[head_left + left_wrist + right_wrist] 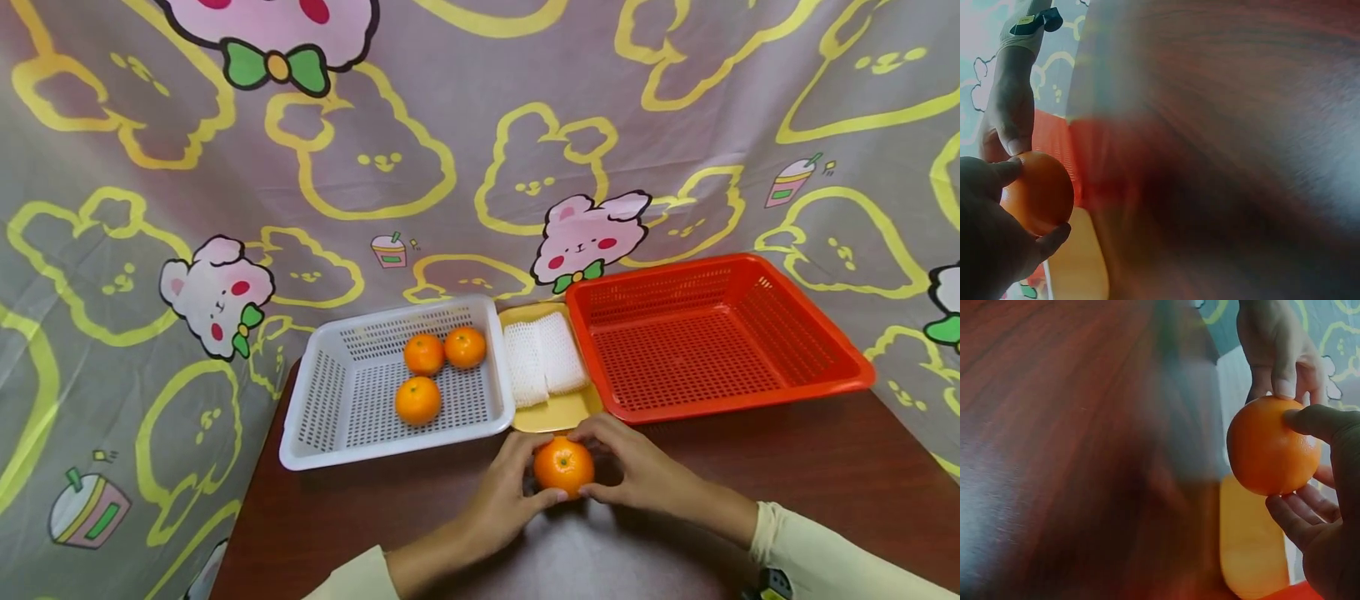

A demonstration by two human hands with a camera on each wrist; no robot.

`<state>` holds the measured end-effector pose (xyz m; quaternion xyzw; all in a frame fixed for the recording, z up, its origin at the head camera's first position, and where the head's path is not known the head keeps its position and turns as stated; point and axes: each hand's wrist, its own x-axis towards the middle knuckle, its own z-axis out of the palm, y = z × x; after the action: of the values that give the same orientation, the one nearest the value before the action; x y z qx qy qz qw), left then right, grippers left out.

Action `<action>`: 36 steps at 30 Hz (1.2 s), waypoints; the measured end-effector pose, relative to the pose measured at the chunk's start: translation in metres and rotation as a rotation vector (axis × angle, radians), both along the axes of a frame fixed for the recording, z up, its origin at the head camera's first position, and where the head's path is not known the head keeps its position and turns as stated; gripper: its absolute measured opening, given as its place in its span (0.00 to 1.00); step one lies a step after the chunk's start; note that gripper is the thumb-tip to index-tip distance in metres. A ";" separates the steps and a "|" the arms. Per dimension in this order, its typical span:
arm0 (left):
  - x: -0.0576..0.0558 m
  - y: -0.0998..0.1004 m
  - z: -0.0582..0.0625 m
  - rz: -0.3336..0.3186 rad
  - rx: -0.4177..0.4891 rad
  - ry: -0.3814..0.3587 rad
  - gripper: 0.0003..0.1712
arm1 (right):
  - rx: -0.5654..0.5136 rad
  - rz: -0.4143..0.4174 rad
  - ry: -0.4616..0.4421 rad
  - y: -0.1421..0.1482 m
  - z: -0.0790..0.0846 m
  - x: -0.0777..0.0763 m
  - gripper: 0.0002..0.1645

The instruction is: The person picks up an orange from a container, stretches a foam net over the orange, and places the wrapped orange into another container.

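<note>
An orange (564, 467) with a small green stem spot is held between both hands, close in front of the yellow tray. My left hand (504, 487) grips its left side, thumb at the near edge and fingers at the far edge. From the opposite side my right hand (637, 468) grips it the same way. The right wrist view shows the orange (1272, 447) with the thumbs of both hands on it. In the left wrist view the orange (1041, 194) sits between the left thumb and fingers, the right hand (1013, 119) beyond it.
A white basket (397, 448) at the left holds several oranges, including one front orange (417, 401). White foam net sleeves (543, 358) lie in the yellow tray (558, 414). At the right is a red basket (720, 358). A patterned cloth hangs behind the brown table (750, 467).
</note>
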<state>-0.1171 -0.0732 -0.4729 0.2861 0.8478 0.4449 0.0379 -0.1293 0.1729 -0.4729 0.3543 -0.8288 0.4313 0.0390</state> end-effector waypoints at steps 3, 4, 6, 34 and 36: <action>0.003 -0.001 -0.007 -0.007 0.000 -0.003 0.37 | 0.018 -0.010 0.008 -0.001 -0.007 0.003 0.35; 0.003 0.000 -0.010 -0.008 -0.003 -0.004 0.37 | 0.027 -0.016 0.009 -0.001 -0.009 0.004 0.35; 0.004 0.001 -0.014 -0.009 -0.017 -0.003 0.37 | 0.039 -0.030 0.013 -0.001 -0.014 0.006 0.35; -0.004 0.008 -0.032 0.050 -0.011 -0.026 0.37 | 0.012 -0.140 -0.045 -0.007 -0.036 0.005 0.36; -0.005 0.008 -0.032 0.046 -0.017 -0.019 0.38 | 0.018 -0.147 -0.049 -0.008 -0.035 0.004 0.36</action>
<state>-0.1221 -0.0653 -0.5044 0.2621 0.8575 0.4410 0.0382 -0.1253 0.1653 -0.5080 0.2823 -0.8571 0.4283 0.0471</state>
